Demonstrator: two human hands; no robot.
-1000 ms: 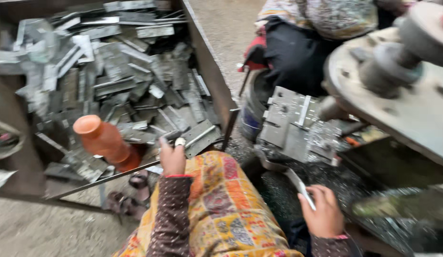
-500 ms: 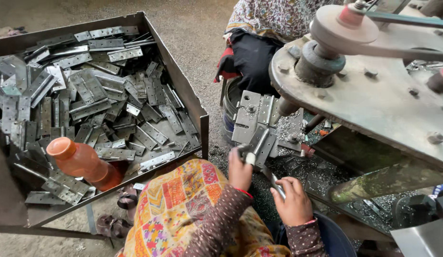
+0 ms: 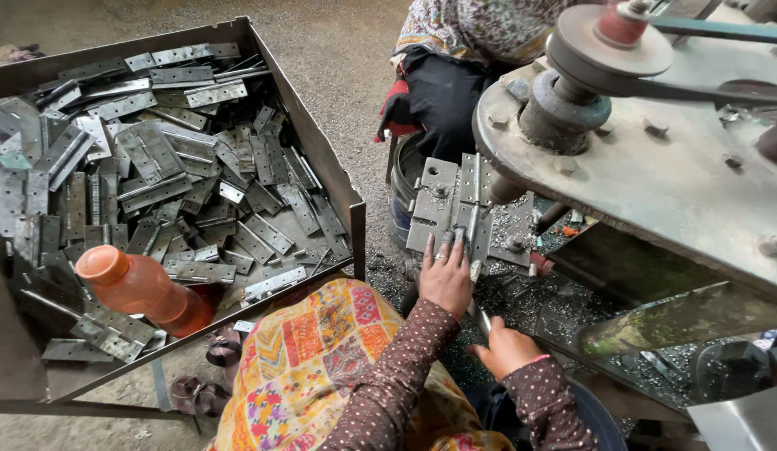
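The left hand (image 3: 446,280) lies open-fingered on a grey metal hinge plate (image 3: 473,219) at the drill jig's near edge, while the right hand (image 3: 503,348) grips a thin steel bar (image 3: 482,318).

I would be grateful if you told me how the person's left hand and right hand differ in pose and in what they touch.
The left hand lies stretched forward, fingers spread flat on the metal hinge plate on the drill table; the right hand sits nearer the body, curled round a thin metal bar. The left hand wears a ring; none shows on the right hand. Both come out of brown dotted sleeves and rest above the metal shavings.
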